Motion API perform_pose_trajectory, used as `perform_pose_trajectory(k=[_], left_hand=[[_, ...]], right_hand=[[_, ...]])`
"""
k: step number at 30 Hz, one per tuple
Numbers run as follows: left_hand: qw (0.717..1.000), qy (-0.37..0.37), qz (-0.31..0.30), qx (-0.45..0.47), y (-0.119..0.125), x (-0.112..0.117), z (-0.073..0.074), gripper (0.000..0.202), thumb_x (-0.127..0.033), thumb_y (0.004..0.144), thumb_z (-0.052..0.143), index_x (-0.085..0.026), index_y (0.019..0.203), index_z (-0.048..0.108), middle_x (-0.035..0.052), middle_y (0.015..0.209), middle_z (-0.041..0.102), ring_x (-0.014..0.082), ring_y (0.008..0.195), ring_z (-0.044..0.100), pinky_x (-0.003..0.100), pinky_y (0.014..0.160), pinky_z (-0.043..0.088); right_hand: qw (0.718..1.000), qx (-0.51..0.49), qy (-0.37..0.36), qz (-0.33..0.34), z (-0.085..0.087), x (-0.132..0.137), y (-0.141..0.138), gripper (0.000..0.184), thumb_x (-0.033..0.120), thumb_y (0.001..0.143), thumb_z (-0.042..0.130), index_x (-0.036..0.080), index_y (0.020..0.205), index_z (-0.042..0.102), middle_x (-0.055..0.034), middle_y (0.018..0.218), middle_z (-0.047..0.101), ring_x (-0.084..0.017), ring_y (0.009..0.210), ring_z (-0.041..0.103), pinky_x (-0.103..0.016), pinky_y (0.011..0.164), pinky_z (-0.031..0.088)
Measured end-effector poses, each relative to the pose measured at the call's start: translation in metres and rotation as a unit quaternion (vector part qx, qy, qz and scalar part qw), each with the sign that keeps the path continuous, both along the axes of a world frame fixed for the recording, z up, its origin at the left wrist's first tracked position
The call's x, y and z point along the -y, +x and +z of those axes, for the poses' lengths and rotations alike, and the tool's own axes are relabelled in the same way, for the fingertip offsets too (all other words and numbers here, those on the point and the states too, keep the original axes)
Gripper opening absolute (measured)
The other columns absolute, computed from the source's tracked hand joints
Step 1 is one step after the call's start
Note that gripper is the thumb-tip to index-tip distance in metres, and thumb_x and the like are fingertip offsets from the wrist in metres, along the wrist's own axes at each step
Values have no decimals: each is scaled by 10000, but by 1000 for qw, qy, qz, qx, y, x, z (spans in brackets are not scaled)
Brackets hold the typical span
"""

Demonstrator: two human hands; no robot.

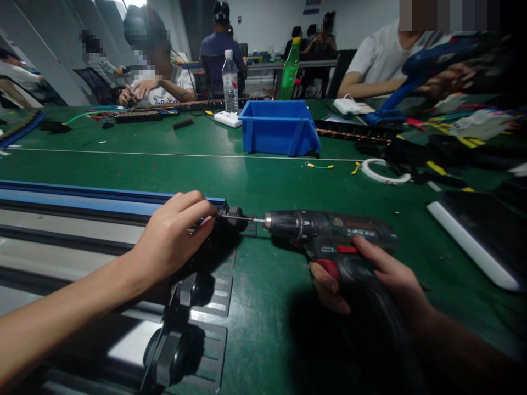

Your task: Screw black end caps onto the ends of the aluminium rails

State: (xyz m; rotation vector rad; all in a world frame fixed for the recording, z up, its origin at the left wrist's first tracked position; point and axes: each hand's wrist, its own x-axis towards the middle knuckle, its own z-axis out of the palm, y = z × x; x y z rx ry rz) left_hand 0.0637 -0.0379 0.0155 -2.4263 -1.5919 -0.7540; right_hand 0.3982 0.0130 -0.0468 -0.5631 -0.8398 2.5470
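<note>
My right hand grips the handle of a dark cordless drill that lies level over the green table, a finger on its red trigger. The drill's thin bit points left into a small black fitting at the end of a long blue and grey rail. My left hand is closed in a pinch around that fitting where the bit meets it. Below the hand, black end pieces with wheels stick out from the rail's end.
A blue plastic bin stands mid-table, with a clear water bottle and a green bottle behind it. A white ring, loose wires and a white-edged dark panel lie to the right. Several people sit at the far side.
</note>
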Motion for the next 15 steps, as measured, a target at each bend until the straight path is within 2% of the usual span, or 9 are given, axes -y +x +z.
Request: perform_pose_trajectory(k=[5,7,9,10,12,15], left_hand=[[1000,-21,2,-8,-1,-1,1,133,-175,991,514,-177,940,637,44,877,650,186,824,587,322,748,428],[999,-37,10,-7,-1,-2,0,189,-237,990,554,-183,1153,633,80,1067,682,223,984,613,356,853,445],[998,-49,32,-1,0,-3,-1,480,-315,976,600,-196,1426,483,127,1320,613,270,1189,569,410,982,430],[997,-54,46,3,-1,-4,-2,584,-352,973,607,-196,1496,402,145,1387,570,286,1245,541,431,1020,418],[995,-74,70,14,-1,-4,-3,578,-403,985,577,-185,1489,398,147,1357,589,293,1222,560,431,1008,430],[985,-143,90,35,-1,-5,-2,376,-430,1012,509,-189,1298,551,91,1128,701,254,993,656,350,829,466]], right_hand=[[1000,1,18,11,0,0,-1,738,674,958,352,46,859,726,-133,665,592,-202,638,598,-273,626,471],[1000,1,27,-5,1,1,-1,726,662,960,350,51,859,728,-127,676,588,-204,640,587,-277,625,468],[999,5,33,-23,5,1,0,705,655,953,360,64,842,727,-125,689,588,-209,645,578,-287,632,468],[999,11,34,-28,7,0,2,695,659,943,372,72,821,724,-127,697,588,-216,656,577,-294,643,472],[999,31,25,-36,11,-1,7,665,665,918,415,88,786,719,-137,729,592,-236,709,584,-310,682,488],[995,77,18,-53,15,-2,14,605,644,901,472,114,750,720,-152,784,611,-270,820,598,-327,756,513]])
